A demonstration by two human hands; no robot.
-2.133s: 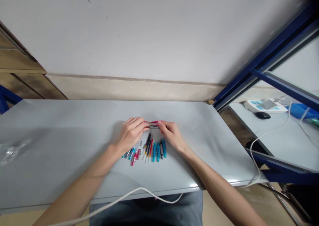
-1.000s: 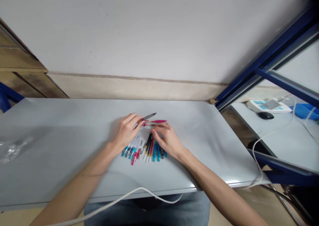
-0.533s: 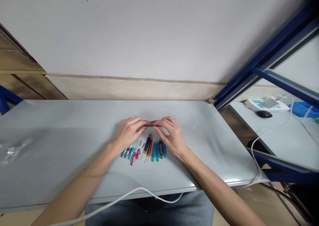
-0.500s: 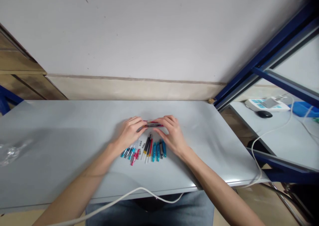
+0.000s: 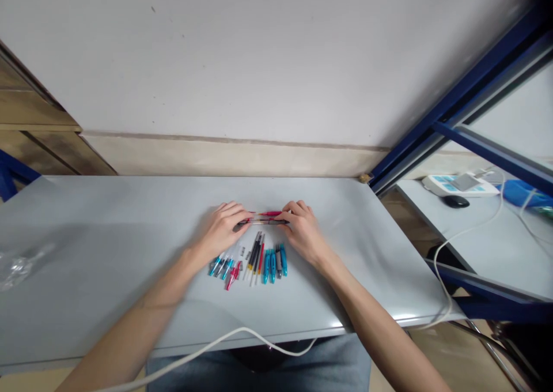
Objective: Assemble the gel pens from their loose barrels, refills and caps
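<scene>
Across the gap between my hands lies a dark pen (image 5: 263, 222), held level. Its left end is in the closed fingers of my left hand (image 5: 225, 223), and its right end is pinched by my right hand (image 5: 303, 229). Just behind it a red pen (image 5: 270, 213) runs nearly parallel, partly covered by my fingers. Closer to me are loose pen parts: thin ink refills (image 5: 256, 258) in black and red, clear barrels with blue ends (image 5: 222, 265), a red piece (image 5: 233, 275), and several blue and black grip sections (image 5: 272, 265) in a row.
A clear plastic bag (image 5: 21, 265) lies at the left of the grey table (image 5: 108, 311). A white cable (image 5: 207, 346) loops along the front edge. Past the blue frame (image 5: 449, 98) on the right are a black mouse (image 5: 455, 202) and a white device (image 5: 444, 184).
My hands have drawn slightly apart, the right one moving right. More of the dark pen and the red pen shows between them. The loose parts have stayed in place.
</scene>
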